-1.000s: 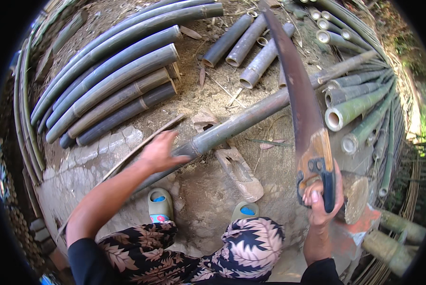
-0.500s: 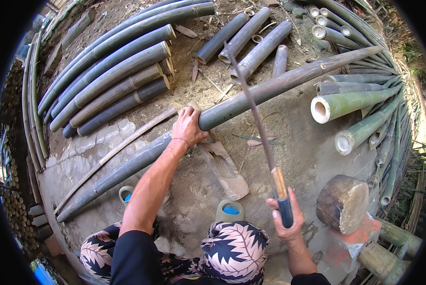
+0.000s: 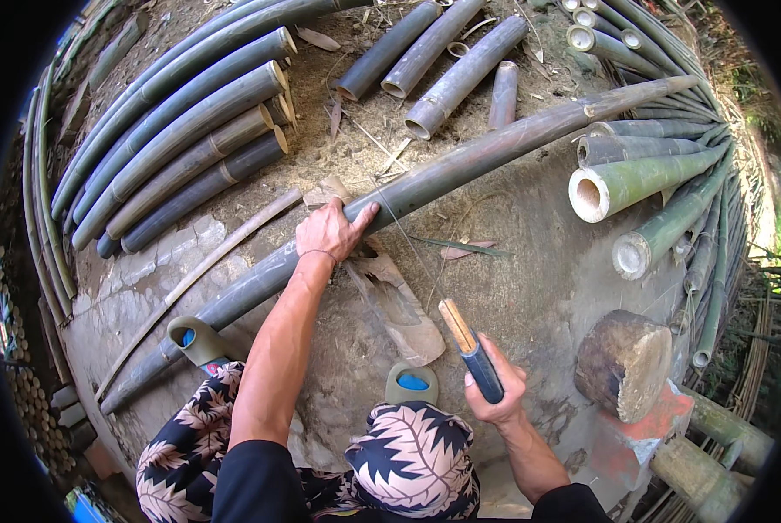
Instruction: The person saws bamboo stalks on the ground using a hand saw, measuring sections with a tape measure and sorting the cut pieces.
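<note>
A long dark bamboo pole (image 3: pixel 486 161) slants from lower left to upper right, crossing a notched wooden block (image 3: pixel 403 318). My left hand (image 3: pixel 327 231) is closed over it above the block, thumb laid along the bamboo. In my right hand (image 3: pixel 499 379) is a hand saw (image 3: pixel 470 349) with a pale wood and dark-wrapped handle. Its blade, seen edge-on as a thin line, reaches up to the pole just right of my left thumb. Whether the teeth touch the bamboo I cannot tell. My left clog (image 3: pixel 197 340) rests on the pole's lower part.
Cut bamboo lengths (image 3: pixel 181 131) lie stacked at upper left, and shorter pieces (image 3: pixel 469 78) at the top. Green and grey poles (image 3: pixel 639 179) fan out on the right. A wood stump (image 3: pixel 624 364) stands at lower right. A thin strip (image 3: pixel 207 283) lies beside the pole.
The saw has come down and left from its raised position, its blade now edge-on at the pole. My left thumb has spread along the bamboo. My left foot has moved onto the pole.
</note>
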The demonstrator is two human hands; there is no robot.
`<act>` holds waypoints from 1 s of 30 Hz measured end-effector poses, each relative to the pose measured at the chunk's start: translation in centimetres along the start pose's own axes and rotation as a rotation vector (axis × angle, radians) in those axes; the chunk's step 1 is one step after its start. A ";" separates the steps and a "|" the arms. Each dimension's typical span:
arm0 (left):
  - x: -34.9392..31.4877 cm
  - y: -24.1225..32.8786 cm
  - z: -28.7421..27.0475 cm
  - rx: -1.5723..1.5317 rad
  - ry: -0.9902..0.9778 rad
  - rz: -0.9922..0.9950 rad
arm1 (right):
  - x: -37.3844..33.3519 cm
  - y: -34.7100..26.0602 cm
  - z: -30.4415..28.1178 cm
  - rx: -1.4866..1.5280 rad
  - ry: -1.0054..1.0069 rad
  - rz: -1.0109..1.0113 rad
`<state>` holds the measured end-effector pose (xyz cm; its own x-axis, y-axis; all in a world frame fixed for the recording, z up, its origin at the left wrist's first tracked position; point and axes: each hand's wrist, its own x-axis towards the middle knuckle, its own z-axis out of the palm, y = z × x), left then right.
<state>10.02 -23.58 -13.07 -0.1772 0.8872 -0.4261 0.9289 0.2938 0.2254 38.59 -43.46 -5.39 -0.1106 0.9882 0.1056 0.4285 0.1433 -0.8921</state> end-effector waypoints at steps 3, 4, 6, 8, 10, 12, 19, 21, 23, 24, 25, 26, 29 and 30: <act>0.3 0.8 -0.2 0.004 0.007 -0.027 | -0.8 0.5 0.5 -0.002 -0.029 0.077; 0.6 0.7 -0.2 -0.006 0.009 -0.027 | -1.1 0.6 0.6 -0.010 -0.008 0.028; 0.8 0.3 -0.1 -0.017 0.039 -0.046 | -2.8 0.2 -0.2 -0.034 -0.055 0.062; 1.2 -0.4 0.4 -0.006 0.038 -0.044 | -4.4 -0.2 -1.2 -0.071 -0.071 0.038; 1.5 -0.3 0.6 -0.008 0.049 -0.022 | -3.8 0.3 -0.4 -0.090 -0.022 -0.031; 1.5 0.0 0.8 -0.013 0.035 -0.025 | -1.2 1.6 1.9 -0.092 0.029 -0.057; 2.2 -0.5 1.0 -0.017 0.031 -0.002 | -0.3 3.4 4.8 -0.105 0.036 0.030; 2.6 -2.0 1.5 -0.009 0.026 0.041 | -7.1 2.1 1.0 -0.165 -0.046 0.043; 2.6 -2.3 2.0 -0.039 0.068 0.144 | -7.5 2.3 1.0 -0.161 -0.023 0.061; 2.3 -2.3 2.0 0.048 0.131 0.258 | -5.3 2.6 2.3 -0.162 -0.001 0.045; 1.8 -2.7 2.9 0.067 0.100 0.282 | -3.2 3.0 3.6 -0.167 0.018 0.032; 1.5 -2.8 3.4 0.090 0.089 0.309 | 0.3 3.4 5.8 -0.097 0.042 0.036; 1.8 -0.9 2.4 0.023 0.025 0.314 | 7.8 3.5 8.8 0.112 0.101 0.020; 1.7 -1.5 2.6 0.027 0.027 0.295 | 4.5 3.3 7.3 0.031 0.058 0.049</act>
<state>9.16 -23.45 -16.46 0.0938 0.9421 -0.3220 0.9497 0.0124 0.3130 32.94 -38.94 -11.12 -0.0379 0.9956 0.0860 0.4044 0.0940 -0.9097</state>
